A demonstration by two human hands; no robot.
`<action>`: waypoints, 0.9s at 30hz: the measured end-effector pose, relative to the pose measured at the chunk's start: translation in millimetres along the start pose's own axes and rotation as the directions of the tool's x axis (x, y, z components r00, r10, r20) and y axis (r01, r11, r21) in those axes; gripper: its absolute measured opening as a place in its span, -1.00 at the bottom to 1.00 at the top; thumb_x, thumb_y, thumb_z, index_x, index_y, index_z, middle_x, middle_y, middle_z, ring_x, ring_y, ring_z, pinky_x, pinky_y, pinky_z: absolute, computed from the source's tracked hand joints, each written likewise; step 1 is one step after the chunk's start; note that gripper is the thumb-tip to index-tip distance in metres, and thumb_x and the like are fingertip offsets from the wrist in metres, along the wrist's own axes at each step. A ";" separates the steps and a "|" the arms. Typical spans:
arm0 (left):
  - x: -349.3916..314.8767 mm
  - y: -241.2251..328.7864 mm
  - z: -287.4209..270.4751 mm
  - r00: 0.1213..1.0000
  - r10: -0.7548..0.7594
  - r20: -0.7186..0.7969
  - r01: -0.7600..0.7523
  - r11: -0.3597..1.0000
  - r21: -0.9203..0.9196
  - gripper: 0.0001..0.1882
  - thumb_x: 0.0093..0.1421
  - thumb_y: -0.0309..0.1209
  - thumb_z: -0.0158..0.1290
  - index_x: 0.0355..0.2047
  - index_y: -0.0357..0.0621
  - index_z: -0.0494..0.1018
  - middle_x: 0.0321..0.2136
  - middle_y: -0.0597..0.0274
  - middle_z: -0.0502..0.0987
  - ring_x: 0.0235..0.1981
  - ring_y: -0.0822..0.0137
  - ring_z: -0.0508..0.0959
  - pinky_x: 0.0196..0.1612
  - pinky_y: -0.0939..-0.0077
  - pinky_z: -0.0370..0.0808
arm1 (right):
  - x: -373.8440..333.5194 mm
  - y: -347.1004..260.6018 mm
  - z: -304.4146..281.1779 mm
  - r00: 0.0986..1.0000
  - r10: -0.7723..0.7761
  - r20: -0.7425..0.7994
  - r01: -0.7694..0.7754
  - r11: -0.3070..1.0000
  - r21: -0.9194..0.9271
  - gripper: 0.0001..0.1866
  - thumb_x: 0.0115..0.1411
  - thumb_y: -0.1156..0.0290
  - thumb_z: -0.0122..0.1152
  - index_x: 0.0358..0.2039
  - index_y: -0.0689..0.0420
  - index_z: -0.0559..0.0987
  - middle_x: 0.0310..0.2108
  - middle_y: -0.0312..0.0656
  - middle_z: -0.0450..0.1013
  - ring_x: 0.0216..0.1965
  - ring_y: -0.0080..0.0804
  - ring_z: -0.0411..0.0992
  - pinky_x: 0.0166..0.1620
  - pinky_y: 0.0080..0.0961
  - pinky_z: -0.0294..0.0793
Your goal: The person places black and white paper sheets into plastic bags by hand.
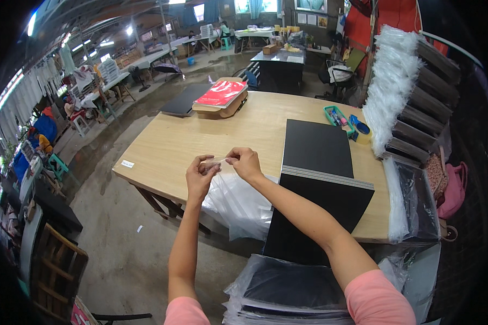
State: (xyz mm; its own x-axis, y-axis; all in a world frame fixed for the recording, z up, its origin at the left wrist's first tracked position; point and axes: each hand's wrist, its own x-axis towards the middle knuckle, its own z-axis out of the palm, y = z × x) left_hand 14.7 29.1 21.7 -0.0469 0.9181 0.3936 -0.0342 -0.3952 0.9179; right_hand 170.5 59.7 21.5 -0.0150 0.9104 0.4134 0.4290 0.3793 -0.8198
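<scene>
Some thin, clear, wrinkled plastic film (pixel 225 199)

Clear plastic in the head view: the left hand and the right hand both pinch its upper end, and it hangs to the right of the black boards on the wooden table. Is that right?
Not quite: in the head view, the clear plastic hangs to the left of the black boards on the wooden table. The left hand and the right hand do both pinch its upper end.

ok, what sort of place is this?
Likely a workshop with a packing area: a tall stack of flat black panels wrapped in clear plastic, a broad light-wood worktable, and long pale tables with seated people beyond.
</scene>
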 end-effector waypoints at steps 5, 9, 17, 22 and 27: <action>0.5 -5.0 -6.7 1.000 -0.003 0.030 -0.001 0.994 0.106 -0.75 0.02 -0.58 0.19 -0.25 -0.31 0.46 -0.60 0.30 0.51 -0.60 0.56 0.46 -0.50 0.70 0.40 | -9.3 -11.0 2.4 0.994 0.033 -0.103 -0.036 0.999 -0.021 -0.91 -0.01 0.41 0.23 -0.47 0.07 0.65 -0.50 -0.13 0.55 -0.42 -0.24 0.53 -0.26 -0.32 0.46; -1.6 -12.6 -11.1 0.994 0.071 0.088 -0.093 0.956 0.277 -0.83 0.10 -0.45 0.15 -0.33 -0.28 0.48 -0.64 0.40 0.43 -0.63 0.60 0.35 -0.56 0.72 0.26 | -10.5 -10.4 -5.7 0.964 -0.090 -0.250 0.063 0.991 -0.116 -0.91 0.02 0.42 0.19 -0.45 0.09 0.61 -0.41 -0.04 0.52 -0.36 -0.13 0.50 -0.26 -0.25 0.44; -29.5 42.6 -10.7 0.016 -0.371 0.929 0.320 0.882 0.347 -0.55 0.29 -0.08 -0.14 -0.19 -0.25 0.48 -0.34 0.24 0.56 -0.30 0.38 0.46 -0.13 0.51 0.33 | -45.2 -15.6 -28.0 0.828 -0.115 0.549 0.037 0.988 0.152 -0.82 0.16 0.39 -0.01 -0.33 0.23 0.48 -0.43 -0.12 0.46 -0.38 -0.27 0.40 -0.25 -0.38 0.38; -73.9 83.9 -15.6 0.053 0.294 0.954 0.164 0.940 -0.299 -0.60 0.31 -0.22 -0.16 -0.31 -0.36 0.51 -0.30 0.15 0.57 -0.28 0.24 0.50 0.04 0.34 0.31 | -116.0 -44.4 -137.5 -0.291 -0.404 0.867 -0.402 0.874 0.272 -0.74 0.17 0.24 0.19 -0.35 0.19 0.62 -0.37 -0.20 0.55 -0.48 -0.49 0.46 -0.48 -0.60 0.40; -129.8 26.6 -45.2 0.364 0.013 0.931 0.842 0.423 -0.335 -0.67 0.23 -0.27 -0.05 -0.26 -0.36 0.45 -0.30 0.09 0.53 -0.34 0.29 0.51 -0.12 0.36 0.43 | -164.8 -51.4 -222.6 0.549 -0.560 0.620 -0.340 0.528 0.778 -0.79 0.09 0.34 0.25 -0.42 0.25 0.60 -0.35 -0.02 0.52 -0.13 -0.07 0.44 0.00 -0.02 0.29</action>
State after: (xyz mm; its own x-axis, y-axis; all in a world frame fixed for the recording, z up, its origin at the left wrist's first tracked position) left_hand -25.2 -101.9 -7.2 0.9122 0.3565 0.2019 -0.3883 0.5956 0.7032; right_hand 352.0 -146.5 83.7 -0.8087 0.3899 0.4405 -0.4710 0.0194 -0.8819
